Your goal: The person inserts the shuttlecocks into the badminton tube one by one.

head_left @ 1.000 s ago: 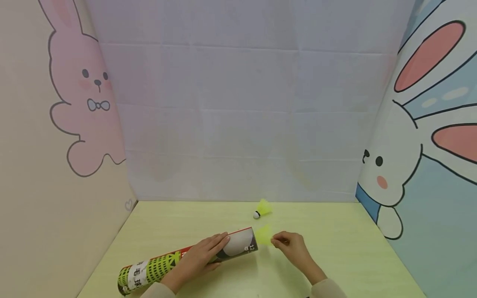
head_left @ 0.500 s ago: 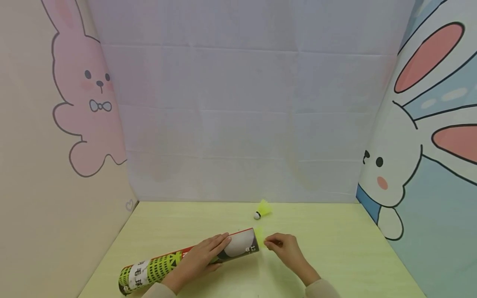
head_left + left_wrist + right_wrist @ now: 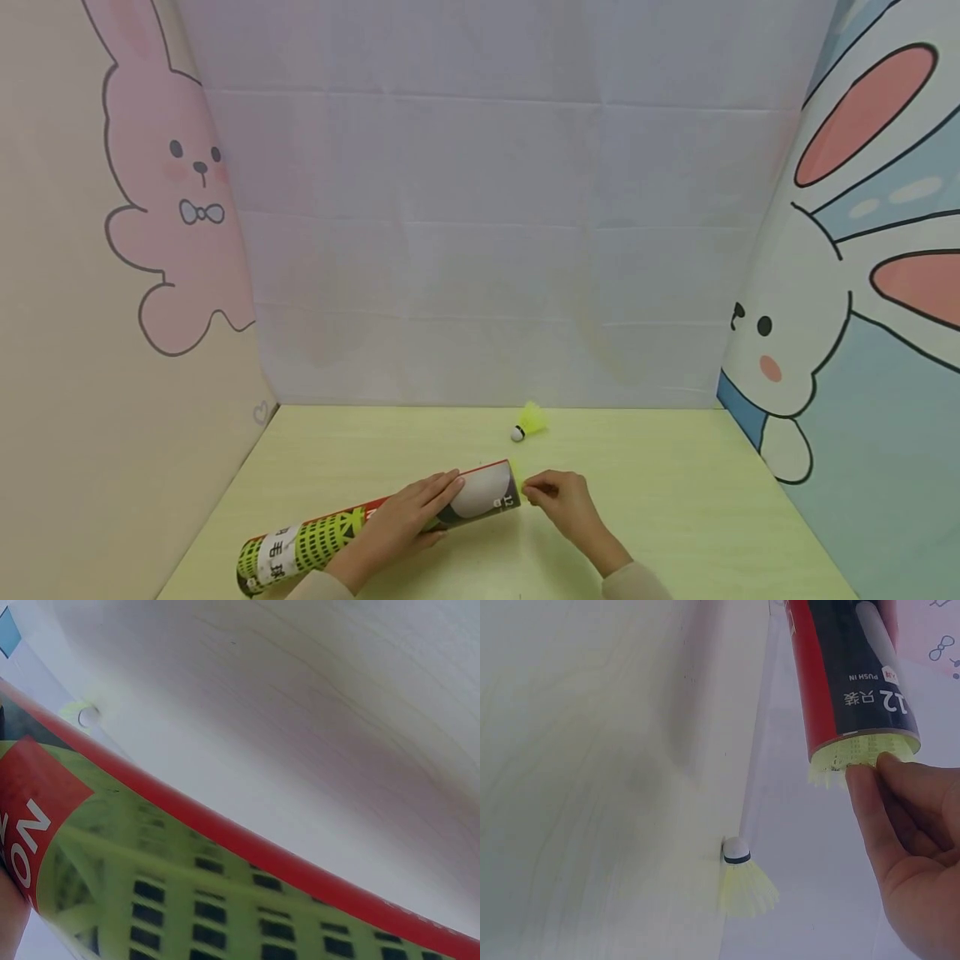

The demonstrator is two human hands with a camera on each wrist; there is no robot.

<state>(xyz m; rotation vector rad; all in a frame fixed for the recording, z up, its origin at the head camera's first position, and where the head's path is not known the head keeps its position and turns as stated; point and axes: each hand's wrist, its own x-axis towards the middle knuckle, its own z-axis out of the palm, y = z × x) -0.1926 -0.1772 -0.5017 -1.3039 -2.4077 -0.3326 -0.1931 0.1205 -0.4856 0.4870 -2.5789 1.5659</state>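
Observation:
A long shuttlecock tube (image 3: 322,537), patterned in green, red, white and black, lies slanted on the table. My left hand (image 3: 408,512) grips it round its middle, fingers over the top and thumb on the near side. At its right end, my right hand (image 3: 562,500) pinches the skirt of a yellow shuttlecock (image 3: 832,778). Most of that shuttlecock is hidden inside the tube; in the right wrist view only the skirt's edge shows past the rim. The left wrist view shows mainly the tube's printed side (image 3: 225,877).
A second yellow shuttlecock (image 3: 529,420) with a white head and black band lies on the table (image 3: 675,483) behind the tube's right end. A pale cloth (image 3: 487,250) hangs at the table's back edge, and rabbit-printed walls (image 3: 900,433) stand at both sides.
My right hand has moved left with the shuttlecock, and the skirt has slid from outside the tube's end to almost wholly inside. My left hand has stayed on the tube.

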